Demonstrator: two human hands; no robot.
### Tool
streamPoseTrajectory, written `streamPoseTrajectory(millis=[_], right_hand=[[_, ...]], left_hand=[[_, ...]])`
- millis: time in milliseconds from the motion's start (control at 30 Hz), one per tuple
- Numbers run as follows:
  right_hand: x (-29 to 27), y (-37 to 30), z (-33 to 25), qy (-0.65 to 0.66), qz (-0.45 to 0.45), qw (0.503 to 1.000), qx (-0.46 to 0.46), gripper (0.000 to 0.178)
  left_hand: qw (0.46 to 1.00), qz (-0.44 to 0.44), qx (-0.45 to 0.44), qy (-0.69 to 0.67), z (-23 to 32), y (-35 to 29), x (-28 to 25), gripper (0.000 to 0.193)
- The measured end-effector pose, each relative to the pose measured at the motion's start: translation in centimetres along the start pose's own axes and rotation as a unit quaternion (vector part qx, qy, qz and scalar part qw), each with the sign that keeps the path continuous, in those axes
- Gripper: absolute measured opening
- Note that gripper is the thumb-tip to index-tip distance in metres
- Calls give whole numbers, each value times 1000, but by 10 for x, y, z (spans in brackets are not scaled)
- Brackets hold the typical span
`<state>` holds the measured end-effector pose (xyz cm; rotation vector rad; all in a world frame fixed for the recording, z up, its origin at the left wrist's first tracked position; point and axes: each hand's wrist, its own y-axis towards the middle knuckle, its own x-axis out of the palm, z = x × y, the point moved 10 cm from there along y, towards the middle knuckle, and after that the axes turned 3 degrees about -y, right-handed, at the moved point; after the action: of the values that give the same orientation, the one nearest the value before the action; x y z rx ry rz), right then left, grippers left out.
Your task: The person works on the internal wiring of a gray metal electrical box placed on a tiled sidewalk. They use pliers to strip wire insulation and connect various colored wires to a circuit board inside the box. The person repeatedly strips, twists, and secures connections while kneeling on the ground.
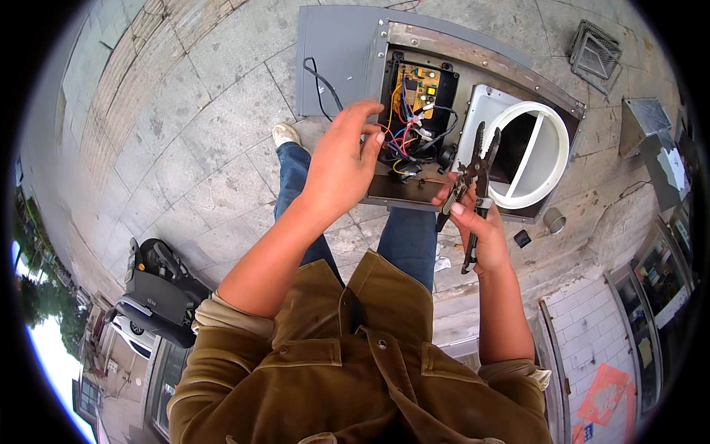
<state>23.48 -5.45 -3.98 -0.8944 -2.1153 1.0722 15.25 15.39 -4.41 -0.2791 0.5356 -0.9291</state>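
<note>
From my remote seat, going left to right, I see the grey panel lying under the box's left side, with a black cable trailing over it. The left hand hangs at the box's left edge, thumb and fingers curled nearly together; I cannot tell whether a wire is pinched there, but the pose looks suited to handling thin strands. The loose wires bunch in the left half of the metal box, below the circuit board, which sits toward the far left corner, probably exposed so both are in reach. By the near edge, the right hand is closed around the pliers, their nose pointing away from the body, likely to keep the tool ready without blocking the wires. Behind the nose, the white round collar fills the box's right half.
</note>
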Motion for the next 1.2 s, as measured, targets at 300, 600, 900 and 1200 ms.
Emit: streamPoseTrajectory(millis=[300,600,900,1200], right_hand=[[-15,-5,55,101,29,994,26,59],[-21,-8,81,110,42,992,42,63],[-20,-8,91,139,25,990,31,56],[-20,-10,88,144,27,989,25,56]], left_hand=[[988,3,95,123,37,11,-20,20],[876,-114,320,341,65,45,21,18],[742,-340,286,501,28,38,82,29],[628,-453,216,594,2,25,97,23]])
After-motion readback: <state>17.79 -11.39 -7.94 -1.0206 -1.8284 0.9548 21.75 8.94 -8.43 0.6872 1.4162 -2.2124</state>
